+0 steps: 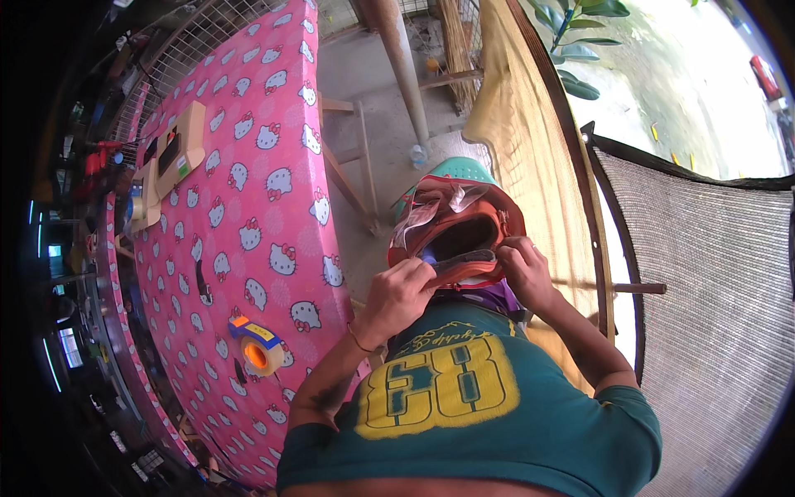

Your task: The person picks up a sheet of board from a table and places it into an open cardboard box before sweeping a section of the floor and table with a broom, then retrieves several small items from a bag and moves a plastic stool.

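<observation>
In front of my belly is a red-orange bag-like item [455,240] with a dark hollow open toward me; its exact kind I cannot make out. My left hand [401,296] pinches the near left side of its rim, fingers closed. On the near right side, my right hand [525,267] grips the same rim between thumb and fingers. A grey-lined flap lies between the two hands. Crumpled pale strips [451,201] rest on the item's far part. Just beyond it shows a teal perforated basket [464,169], partly covered by the item.
To my left stands a long table with a pink patterned cover [281,224]. On it lie a tape dispenser [257,346] with an orange core and opened cardboard [178,153]. A metal post [396,66] rises ahead. Tan netting [530,149] hangs along my right, with grey mesh [720,273] beyond.
</observation>
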Demonstrator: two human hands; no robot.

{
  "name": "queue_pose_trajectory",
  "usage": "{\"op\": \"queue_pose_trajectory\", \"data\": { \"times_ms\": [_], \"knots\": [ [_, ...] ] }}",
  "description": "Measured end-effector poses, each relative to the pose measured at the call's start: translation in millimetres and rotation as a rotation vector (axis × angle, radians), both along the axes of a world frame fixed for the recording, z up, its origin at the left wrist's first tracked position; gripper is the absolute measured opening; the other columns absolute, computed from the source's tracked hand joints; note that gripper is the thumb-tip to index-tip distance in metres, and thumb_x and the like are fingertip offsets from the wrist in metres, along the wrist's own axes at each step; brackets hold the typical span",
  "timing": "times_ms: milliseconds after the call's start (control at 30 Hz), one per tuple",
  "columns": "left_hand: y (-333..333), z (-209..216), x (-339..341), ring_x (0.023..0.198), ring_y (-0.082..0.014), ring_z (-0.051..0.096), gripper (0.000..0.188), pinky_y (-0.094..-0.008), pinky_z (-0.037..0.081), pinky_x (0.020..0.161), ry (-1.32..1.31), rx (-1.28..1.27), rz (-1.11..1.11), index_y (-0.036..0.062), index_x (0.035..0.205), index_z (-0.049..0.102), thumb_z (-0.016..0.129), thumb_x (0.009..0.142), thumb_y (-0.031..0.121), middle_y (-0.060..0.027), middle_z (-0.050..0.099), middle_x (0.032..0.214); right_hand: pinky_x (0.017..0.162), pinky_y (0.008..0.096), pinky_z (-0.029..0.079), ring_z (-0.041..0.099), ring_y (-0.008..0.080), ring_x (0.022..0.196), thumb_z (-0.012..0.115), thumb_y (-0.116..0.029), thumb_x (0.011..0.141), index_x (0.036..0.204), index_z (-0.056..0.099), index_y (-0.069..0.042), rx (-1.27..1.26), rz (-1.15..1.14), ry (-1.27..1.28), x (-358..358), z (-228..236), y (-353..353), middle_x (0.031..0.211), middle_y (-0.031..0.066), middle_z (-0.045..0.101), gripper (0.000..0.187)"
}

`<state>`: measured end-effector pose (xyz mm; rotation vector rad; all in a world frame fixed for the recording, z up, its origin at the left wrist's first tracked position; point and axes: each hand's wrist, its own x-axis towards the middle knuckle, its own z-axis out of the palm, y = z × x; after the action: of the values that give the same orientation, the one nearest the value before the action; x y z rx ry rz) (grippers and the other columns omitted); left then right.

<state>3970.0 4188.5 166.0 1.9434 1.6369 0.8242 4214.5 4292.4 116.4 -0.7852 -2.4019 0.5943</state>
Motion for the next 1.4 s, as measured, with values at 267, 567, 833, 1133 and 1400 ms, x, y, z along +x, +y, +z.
{"op": "queue_pose_trajectory", "data": {
  "times_ms": [267,567,833,1133,1400],
  "knots": [
    [70.2,-7.1,37.1,0.091,-0.0255,0.066,0.025,-0.0352,0.051,0.081,-0.433,-0.16,-0.158,0.0006,0.094,0.064,0.069,0.089,0.024,-0.013,0.066,0.096,0.072,0.0314,0.056,0.065,0.0206,0.084,0.065,0.008,0.079,0.106,0.055,-0.002,-0.741,-0.042,0.164,10.3,-12.2,-2.2,0.095,0.0105,0.059,0.03],
    [105.7,-17.8,50.9,0.085,-0.0205,0.068,0.023,-0.0361,0.052,0.078,-0.552,-0.873,-0.408,-0.0016,0.107,0.059,0.057,0.094,0.017,-0.0133,0.068,0.082,0.075,0.0275,0.055,0.063,0.0115,0.09,0.066,0.007,0.081,0.105,0.058,-0.001,-1.091,-0.007,0.228,46.7,-28.2,15.0,0.099,0.0038,0.062,0.026],
    [99.3,-51.1,76.4,0.086,-0.0329,0.064,0.03,-0.0417,0.049,0.08,-0.139,-0.331,-0.424,-0.0006,0.098,0.062,0.07,0.084,0.025,-0.0158,0.063,0.087,0.086,0.03,0.053,0.063,0.016,0.095,0.066,0.011,0.081,0.104,0.055,-0.001,-1.44,-0.19,0.615,47.5,-42.1,4.5,0.103,0.0073,0.061,0.028],
    [110.6,-20.0,79.6,0.085,-0.0356,0.063,0.027,-0.042,0.051,0.077,-0.437,-0.227,-0.158,0.0005,0.095,0.067,0.065,0.09,0.027,-0.0156,0.064,0.092,0.086,0.0287,0.052,0.062,0.0162,0.096,0.062,0.006,0.084,0.107,0.053,-0.003,-1.475,-0.542,1.01,19.7,-46.4,-22.6,0.105,0.0075,0.061,0.026],
    [80.0,-38.0,95.1,0.091,-0.0304,0.062,0.017,-0.0366,0.055,0.072,0.275,0.15,-0.308,-0.0019,0.092,0.06,0.061,0.081,0.011,-0.0162,0.059,0.093,0.086,0.03,0.052,0.061,0.0153,0.095,0.056,-0.003,0.092,0.109,0.052,-0.004,-1.546,-0.575,1.009,13.4,-45.4,-19.7,0.101,0.0065,0.06,0.018]
  ]
}}
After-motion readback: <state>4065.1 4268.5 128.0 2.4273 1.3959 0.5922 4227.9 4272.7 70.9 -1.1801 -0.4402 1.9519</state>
